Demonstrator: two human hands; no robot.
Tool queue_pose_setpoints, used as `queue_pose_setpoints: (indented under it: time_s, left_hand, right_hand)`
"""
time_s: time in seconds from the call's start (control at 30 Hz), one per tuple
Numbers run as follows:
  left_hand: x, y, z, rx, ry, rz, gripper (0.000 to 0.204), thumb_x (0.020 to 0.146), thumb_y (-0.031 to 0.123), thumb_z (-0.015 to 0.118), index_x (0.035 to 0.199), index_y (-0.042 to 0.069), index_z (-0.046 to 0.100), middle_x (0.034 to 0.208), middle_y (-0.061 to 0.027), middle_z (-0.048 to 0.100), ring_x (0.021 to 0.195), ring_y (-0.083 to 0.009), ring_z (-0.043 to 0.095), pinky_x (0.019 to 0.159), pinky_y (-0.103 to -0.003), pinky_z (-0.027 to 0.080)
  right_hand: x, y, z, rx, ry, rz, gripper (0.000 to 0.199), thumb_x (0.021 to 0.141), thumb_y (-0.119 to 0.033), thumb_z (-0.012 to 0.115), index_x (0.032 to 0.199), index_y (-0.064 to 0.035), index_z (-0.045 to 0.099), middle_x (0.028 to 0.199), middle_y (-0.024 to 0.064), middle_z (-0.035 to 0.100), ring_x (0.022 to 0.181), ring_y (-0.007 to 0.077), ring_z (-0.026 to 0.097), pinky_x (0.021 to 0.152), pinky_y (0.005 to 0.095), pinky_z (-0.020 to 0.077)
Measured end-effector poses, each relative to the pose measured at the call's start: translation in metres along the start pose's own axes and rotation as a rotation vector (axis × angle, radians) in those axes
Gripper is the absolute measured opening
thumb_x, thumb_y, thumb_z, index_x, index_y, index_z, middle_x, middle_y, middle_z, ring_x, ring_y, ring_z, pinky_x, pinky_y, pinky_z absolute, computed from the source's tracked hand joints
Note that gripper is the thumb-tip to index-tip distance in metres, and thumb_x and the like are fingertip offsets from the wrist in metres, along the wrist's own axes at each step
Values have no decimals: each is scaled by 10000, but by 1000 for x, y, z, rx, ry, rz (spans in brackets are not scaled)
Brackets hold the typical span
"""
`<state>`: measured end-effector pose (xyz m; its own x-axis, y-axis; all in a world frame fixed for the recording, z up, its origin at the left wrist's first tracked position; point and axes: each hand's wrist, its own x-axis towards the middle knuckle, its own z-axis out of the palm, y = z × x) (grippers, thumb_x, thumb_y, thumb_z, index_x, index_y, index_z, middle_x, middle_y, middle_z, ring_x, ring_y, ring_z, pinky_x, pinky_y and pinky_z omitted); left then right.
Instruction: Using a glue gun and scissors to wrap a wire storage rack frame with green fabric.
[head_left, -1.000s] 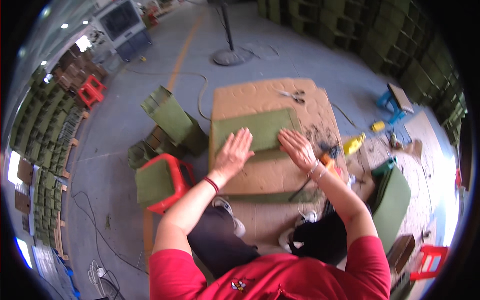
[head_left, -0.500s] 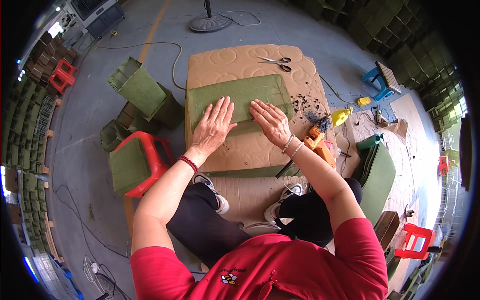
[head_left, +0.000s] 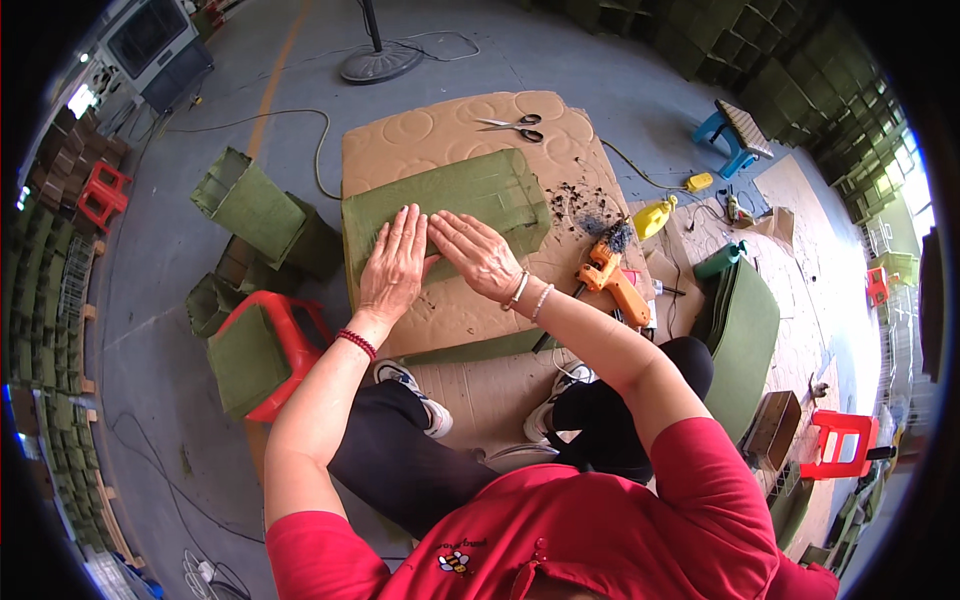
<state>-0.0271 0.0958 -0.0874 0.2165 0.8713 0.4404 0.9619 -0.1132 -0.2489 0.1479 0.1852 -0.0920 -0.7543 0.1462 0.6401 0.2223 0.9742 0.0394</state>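
Note:
A flattened green felt-like piece (head_left: 485, 180) lies at a slant on the cardboard-covered worktop (head_left: 380, 145). My left hand (head_left: 395, 268) rests flat on its near left part, fingers stretched out and pointing away from me. Close beside it, my right hand (head_left: 478, 258) also lies flat on the green piece, its fingers slanting left. The fingertips of the two hands almost meet. Neither hand holds anything. To the right sits an orange glue gun (head_left: 610, 280), with black crumbs scattered by its nozzle. Black-handled scissors (head_left: 517, 126) lie on the far side of the worktop.
Green open boxes (head_left: 255, 205) stand on the floor at left, near a red stool (head_left: 290, 345) with a green piece on it. On the right are a yellow bottle (head_left: 655, 216), a green bottle (head_left: 720, 260) and stacked green sheets (head_left: 745, 330). Cables cross the floor.
My right hand has slid left along the green piece, closing the gap to my left hand. The whole scene has shifted somewhat left in view, and more of the glue gun shows.

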Motion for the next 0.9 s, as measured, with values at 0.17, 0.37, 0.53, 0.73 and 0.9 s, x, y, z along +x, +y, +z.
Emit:
queue_pose_setpoints:
  time_s: [0.17,0.37,0.53,0.73,0.9]
  left_hand:
    - [1,-1,2,-1,-8,1,628,885,347,559,1371,-12,388,1461,-153,353,1357,-264,340,1090,-390,329]
    - [-1,2,5,-87,27,-42,642,861,305,597,1381,-3,380,1470,-133,345,1363,-254,328,1085,-401,335]
    - [-3,0,1,0,13,-23,627,921,417,493,1377,-1,389,1468,-142,347,1354,-262,343,1085,-411,332]
    - [3,2,0,18,13,-2,605,931,409,485,1375,8,399,1462,-138,359,1345,-260,356,1074,-408,347]
    - [-4,0,0,30,10,-26,600,930,407,490,1371,9,405,1454,-137,370,1337,-256,368,1070,-403,352]
  right_hand:
    - [1,7,7,26,28,-28,495,777,-115,531,1251,26,516,1332,172,507,1251,296,484,1029,415,397]
    - [-16,31,-15,-60,-2,-21,515,808,-128,561,1294,20,477,1338,172,503,1253,282,481,1054,414,382]
    - [-38,58,-45,-104,-77,29,464,842,-142,608,1267,13,498,1309,157,530,1237,278,497,1040,415,396]
    - [-45,61,-38,-100,-22,47,442,833,-130,611,1241,9,514,1291,153,541,1226,285,502,1027,410,401]
    - [-31,44,-36,-69,-51,119,432,846,-162,613,1241,-10,527,1309,136,534,1236,274,496,1043,419,385]
